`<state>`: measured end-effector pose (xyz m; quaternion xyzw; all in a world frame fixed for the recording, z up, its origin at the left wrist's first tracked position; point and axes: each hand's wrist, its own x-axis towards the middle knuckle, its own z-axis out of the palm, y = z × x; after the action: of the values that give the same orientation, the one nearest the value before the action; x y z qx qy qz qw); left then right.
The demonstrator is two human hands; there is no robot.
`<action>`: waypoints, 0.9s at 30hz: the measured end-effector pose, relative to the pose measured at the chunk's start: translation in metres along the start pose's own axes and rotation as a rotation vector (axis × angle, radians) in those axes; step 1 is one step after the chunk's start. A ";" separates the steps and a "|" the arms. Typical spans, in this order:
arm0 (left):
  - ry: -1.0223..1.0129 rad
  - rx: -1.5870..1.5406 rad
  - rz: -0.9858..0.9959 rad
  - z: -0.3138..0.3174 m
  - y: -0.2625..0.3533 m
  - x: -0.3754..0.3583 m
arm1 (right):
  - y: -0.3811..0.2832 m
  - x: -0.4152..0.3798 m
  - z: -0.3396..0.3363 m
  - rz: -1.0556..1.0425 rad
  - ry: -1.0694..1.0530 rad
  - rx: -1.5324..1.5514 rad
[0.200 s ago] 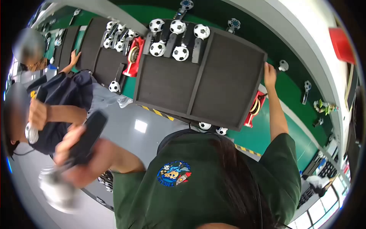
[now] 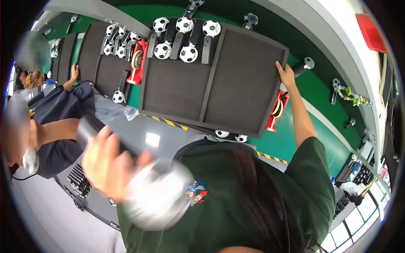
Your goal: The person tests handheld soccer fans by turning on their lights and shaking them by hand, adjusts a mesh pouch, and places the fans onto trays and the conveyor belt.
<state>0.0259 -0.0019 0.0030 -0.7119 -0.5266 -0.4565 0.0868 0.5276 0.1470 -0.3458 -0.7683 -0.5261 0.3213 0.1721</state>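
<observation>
My left hand (image 2: 107,164), smeared by motion, is closed around a black-handled device with a round white head (image 2: 158,196), held in front of my shirt. Its dark handle points up and left. With my right hand (image 2: 287,76) I grip the right edge of a black divided tray (image 2: 249,80), fingers at its rim. In the tray's left compartment, along the far side, lie several black-handled devices with soccer-ball heads (image 2: 188,54), heads alternating in direction. The right compartment shows only its dark bottom.
Red fixtures with round parts (image 2: 137,62) stand at both ends of my tray. To the left, a co-worker (image 2: 63,105) stands by another tray (image 2: 112,74) with similar devices. More soccer-ball devices (image 2: 309,63) lie on the green surface (image 2: 303,114). A grey beam (image 2: 126,14) crosses above.
My left hand has turned the device, swinging its white head rightward to my chest. My right hand has slid slightly along the tray edge, its fingers showing over the rim.
</observation>
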 end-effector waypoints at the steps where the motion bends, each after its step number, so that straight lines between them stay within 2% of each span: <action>1: 0.301 -0.292 -0.152 0.005 0.005 0.006 | -0.003 0.003 0.001 -0.071 0.023 -0.050; 3: 0.855 -0.892 -0.505 0.006 0.011 0.014 | 0.008 -0.021 -0.001 -0.166 0.041 -0.172; 4: 0.740 -0.424 -0.291 0.018 -0.008 -0.003 | 0.015 -0.033 -0.005 -0.197 0.048 -0.200; 5: 0.439 0.025 -0.092 0.033 -0.020 -0.022 | 0.018 -0.041 -0.007 -0.239 0.057 -0.223; 6: 0.069 0.137 0.036 0.042 -0.018 -0.025 | 0.009 -0.047 -0.013 -0.252 0.053 -0.221; 7: -0.300 0.248 0.156 0.052 -0.017 -0.029 | -0.001 -0.051 -0.023 -0.115 -0.098 -0.248; 8: -0.367 0.184 0.345 0.072 -0.043 -0.047 | -0.011 -0.052 -0.027 0.018 -0.249 -0.273; 10: -0.484 0.158 -0.116 0.097 -0.074 -0.100 | -0.010 -0.042 -0.025 0.122 -0.382 -0.333; 11: -0.606 0.098 -0.455 0.106 -0.082 -0.112 | -0.009 -0.041 -0.019 0.106 -0.385 -0.319; 13: -0.698 0.212 -0.604 0.127 -0.082 -0.128 | -0.005 -0.038 -0.006 -0.095 -0.003 -0.373; 14: -0.728 0.162 -0.581 0.137 -0.079 -0.134 | -0.007 -0.033 0.001 -0.105 0.003 -0.365; 18: -0.775 -0.100 -0.527 0.192 -0.045 -0.133 | -0.021 -0.010 0.016 -0.246 0.406 -0.475; 20: -0.804 -0.097 -0.538 0.233 -0.025 -0.125 | -0.038 0.000 0.020 -0.303 0.414 -0.452; 21: -0.872 -0.080 -0.637 0.254 -0.017 -0.116 | -0.049 0.005 0.026 -0.353 0.419 -0.420; 23: -0.800 -0.140 -0.679 0.295 -0.002 -0.104 | -0.068 0.020 0.032 -0.454 0.424 -0.360; 24: -0.835 -0.082 -0.714 0.316 0.004 -0.098 | -0.071 0.035 0.037 -0.469 0.424 -0.360; 26: -0.853 -0.022 -0.758 0.363 0.012 -0.109 | -0.065 0.082 0.056 -0.269 0.278 -0.287; 27: -0.731 0.038 -0.667 0.390 0.009 -0.130 | -0.062 0.107 0.066 -0.173 0.205 -0.251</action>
<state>0.2472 0.1426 -0.3117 -0.6164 -0.7299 -0.1704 -0.2413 0.4656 0.2645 -0.3908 -0.7645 -0.6059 0.1570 0.1543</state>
